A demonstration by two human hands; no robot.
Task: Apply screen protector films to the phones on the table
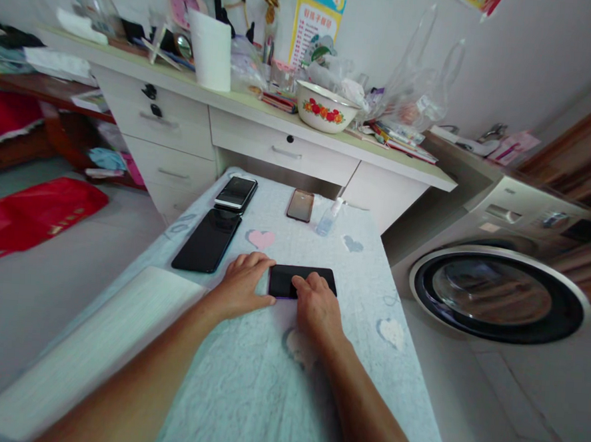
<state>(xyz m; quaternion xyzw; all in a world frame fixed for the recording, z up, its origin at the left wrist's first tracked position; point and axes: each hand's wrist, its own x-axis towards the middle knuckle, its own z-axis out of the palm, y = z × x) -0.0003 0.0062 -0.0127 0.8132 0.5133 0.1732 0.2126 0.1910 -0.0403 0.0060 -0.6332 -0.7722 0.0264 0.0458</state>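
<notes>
A dark smartphone [282, 281] with a purple edge lies sideways on the cloth-covered table, screen up. My left hand [241, 284] steadies its left end, with fingers at the far corner and thumb at the near one. Over the right half of the screen, my right hand [317, 306] is closed with curled fingers, and its fingertips rest on the glass. Whatever those fingers may hold is hidden. To the left lies a black tablet [208, 240]. Beyond it, a phone with a white edge [237, 192] rests on a dark case or device.
A brown phone case [300, 205] and a clear spray bottle [330, 218] lie near the table's far side. A long white sheet or roll [133, 324] runs along the left edge. Behind stands a white desk [299, 156] with a floral bowl [325, 109]; a washing machine [506, 214] is at right.
</notes>
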